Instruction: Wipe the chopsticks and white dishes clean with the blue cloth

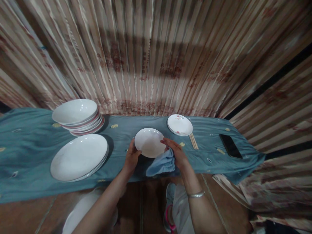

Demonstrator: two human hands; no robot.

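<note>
My left hand (132, 158) grips the left rim of a small white plate (149, 141), fingers curled under its edge. My right hand (175, 152) holds a light blue cloth (161, 164) against the plate's right edge, fingers closed around the cloth. The plate is held just above a table covered in a teal cloth (29, 152).
On the table's left are a stack of large white plates (79, 157) and, behind it, a stack of white bowls (76, 115). A small flowered plate stack (179, 124) with chopsticks (193, 141) sits right of centre; a black phone (230, 146) lies further right. Striped curtain behind.
</note>
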